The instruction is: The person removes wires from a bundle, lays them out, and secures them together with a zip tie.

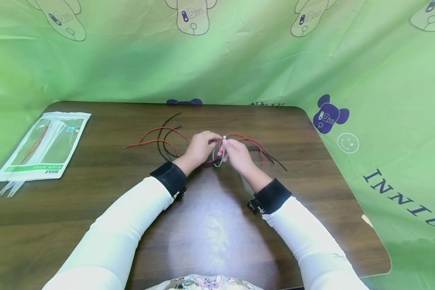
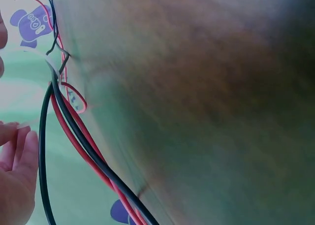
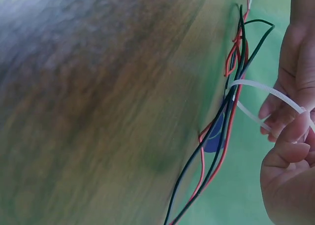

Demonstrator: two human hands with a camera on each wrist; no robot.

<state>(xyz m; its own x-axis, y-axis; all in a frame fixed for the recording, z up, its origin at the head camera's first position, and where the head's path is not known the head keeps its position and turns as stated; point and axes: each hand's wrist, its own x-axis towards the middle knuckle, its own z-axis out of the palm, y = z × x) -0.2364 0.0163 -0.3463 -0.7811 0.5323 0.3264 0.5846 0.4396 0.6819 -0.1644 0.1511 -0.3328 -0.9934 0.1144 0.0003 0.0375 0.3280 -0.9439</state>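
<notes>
A white cable tie forms a wide loop around a bundle of red and black wires. In the head view, the small head of the cable tie stands up between the two hands, above the table. My right hand pinches the tie near its head between thumb and finger. Close against it, my left hand has its fingertips bent at the tie as well, its exact grip partly hidden. The wires spread out on the table to both sides, their middle passing below the hands.
A clear-fronted white bag of cable ties lies on the left of the brown table, with several tie ends poking out at its bottom. A green printed curtain surrounds the far and side edges.
</notes>
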